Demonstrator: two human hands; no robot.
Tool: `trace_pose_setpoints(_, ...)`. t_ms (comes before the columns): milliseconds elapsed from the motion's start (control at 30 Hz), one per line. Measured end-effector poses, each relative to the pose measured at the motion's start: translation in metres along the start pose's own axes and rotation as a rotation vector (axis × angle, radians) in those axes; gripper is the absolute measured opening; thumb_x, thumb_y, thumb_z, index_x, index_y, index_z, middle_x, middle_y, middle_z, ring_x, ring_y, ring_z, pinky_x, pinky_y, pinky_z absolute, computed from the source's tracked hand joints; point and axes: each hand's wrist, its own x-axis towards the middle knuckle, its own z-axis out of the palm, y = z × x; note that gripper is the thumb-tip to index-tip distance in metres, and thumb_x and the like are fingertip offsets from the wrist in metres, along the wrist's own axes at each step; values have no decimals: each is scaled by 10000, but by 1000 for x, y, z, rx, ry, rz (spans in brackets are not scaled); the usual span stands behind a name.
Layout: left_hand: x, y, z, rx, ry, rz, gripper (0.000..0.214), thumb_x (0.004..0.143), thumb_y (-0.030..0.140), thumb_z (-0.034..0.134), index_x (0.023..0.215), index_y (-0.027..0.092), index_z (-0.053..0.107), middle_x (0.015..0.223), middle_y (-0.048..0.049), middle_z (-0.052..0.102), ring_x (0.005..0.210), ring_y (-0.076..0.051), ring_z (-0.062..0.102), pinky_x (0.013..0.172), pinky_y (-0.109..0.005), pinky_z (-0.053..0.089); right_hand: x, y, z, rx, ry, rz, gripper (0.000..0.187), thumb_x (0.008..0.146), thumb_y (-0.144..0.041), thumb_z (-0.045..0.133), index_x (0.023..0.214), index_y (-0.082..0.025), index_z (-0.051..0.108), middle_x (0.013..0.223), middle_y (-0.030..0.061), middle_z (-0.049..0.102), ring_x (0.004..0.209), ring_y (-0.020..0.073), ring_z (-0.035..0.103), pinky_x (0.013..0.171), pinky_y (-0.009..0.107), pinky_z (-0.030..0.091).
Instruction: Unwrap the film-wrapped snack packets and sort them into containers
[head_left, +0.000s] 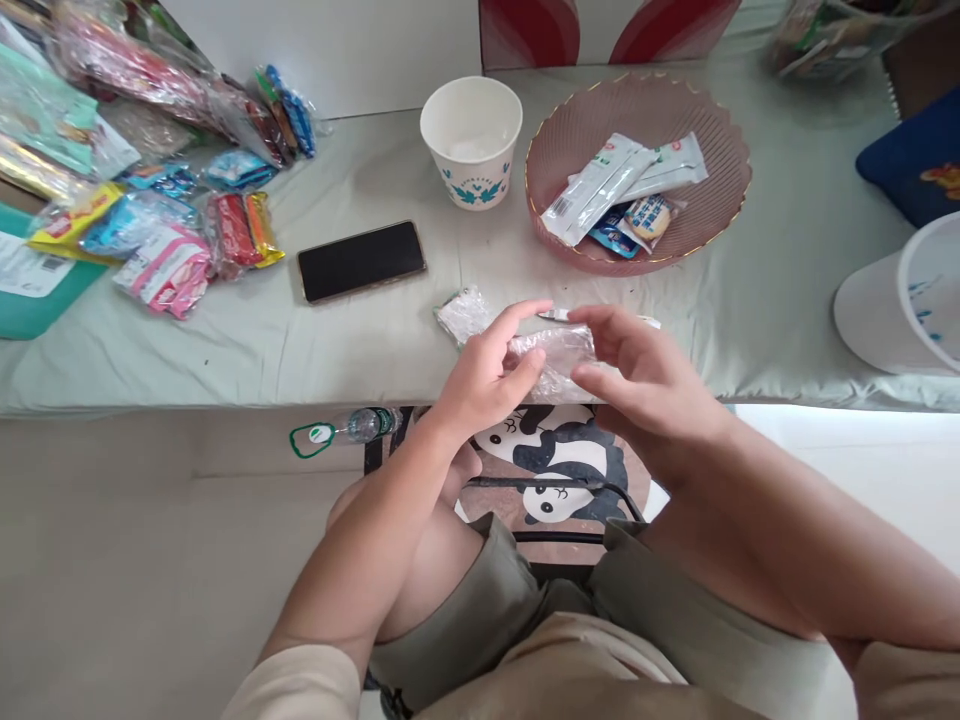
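A crumpled piece of clear plastic wrapping [559, 350] is between my two hands at the front edge of the cloth-covered table. My left hand [491, 370] reaches in from its left side, thumb and forefinger apart, the thumb tip over the wrapping. From the right comes my right hand [645, 365], its forefinger and thumb also spread beside the wrapping; its other fingers are partly hidden. Just beyond the fingertips lies a small whitish item [555, 314], too small to name. Another crinkled clear packet [463, 314] with some green lies left of my left hand.
A black phone [361, 262], a paper cup [471, 145] and a pink gold-rimmed bowl [547, 215] with packets stand farther back. Snack packets [169, 265] crowd the left. A white bucket [870, 310] is at right. A panda-print stool [555, 465] and a plastic bottle [364, 425] are below the edge.
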Motion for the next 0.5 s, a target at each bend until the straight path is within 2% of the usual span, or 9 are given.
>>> trace_pose_setpoints(67, 5, 3, 4, -29, -12, 6, 514, 923, 363, 680, 1422, 314, 565, 658, 54, 553, 535, -121, 497, 522, -271, 433, 3, -4, 3, -22, 29, 85, 289, 870, -445, 750, 1017, -220, 643, 768, 9, 641, 691, 151, 578, 646, 299, 476)
trace_pose_setpoints(167, 11, 5, 7, -89, -13, 3, 617, 846, 245, 715, 1427, 308, 517, 801, 31, 664, 683, -151, 634, 646, -293, 547, 7, -10, 10, 42, 95, 79, 214, 880, -384, 735, 937, -229, 599, 730, -6, 612, 621, 132, 542, 570, 280, 424)
trace_pose_setpoints(233, 16, 2, 5, -110, 13, 25, 588, 837, 187, 689, 1391, 303, 531, 858, 23, 694, 712, -144, 654, 663, -285, 555, 11, -14, 13, 39, 73, -3, 194, 862, -345, 746, 909, -232, 595, 754, -5, 627, 643, 131, 568, 576, 273, 432)
trace_pose_setpoints(333, 24, -4, -4, -197, 93, 121, 494, 858, 248, 716, 1324, 281, 555, 787, 38, 687, 685, -131, 661, 654, -263, 552, 26, -25, 10, -132, 79, -183, 123, 843, -265, 722, 826, -228, 605, 714, -17, 628, 617, 116, 553, 557, 257, 403)
trace_pose_setpoints(400, 29, -6, -13, -281, 204, 206, 389, 879, 305, 722, 1237, 261, 577, 785, 30, 710, 709, -131, 696, 686, -257, 569, 48, -40, 4, -288, 187, -333, 106, 813, -216, 707, 788, -227, 605, 692, -22, 626, 595, 110, 526, 543, 256, 374)
trace_pose_setpoints(467, 33, -7, -23, -310, 329, 260, 212, 911, 311, 690, 1094, 242, 608, 747, 28, 711, 687, -119, 705, 669, -235, 559, 85, -59, -1, -463, 334, -483, 117, 765, -163, 707, 766, -226, 609, 707, -13, 626, 609, 112, 509, 558, 264, 373)
trace_pose_setpoints(500, 35, -7, -27, -301, 376, 269, 124, 925, 299, 669, 1016, 233, 618, 699, 35, 690, 643, -108, 688, 634, -220, 540, 107, -70, -1, -584, 369, -547, 129, 739, -131, 715, 764, -222, 626, 745, 2, 636, 654, 120, 524, 595, 273, 399)
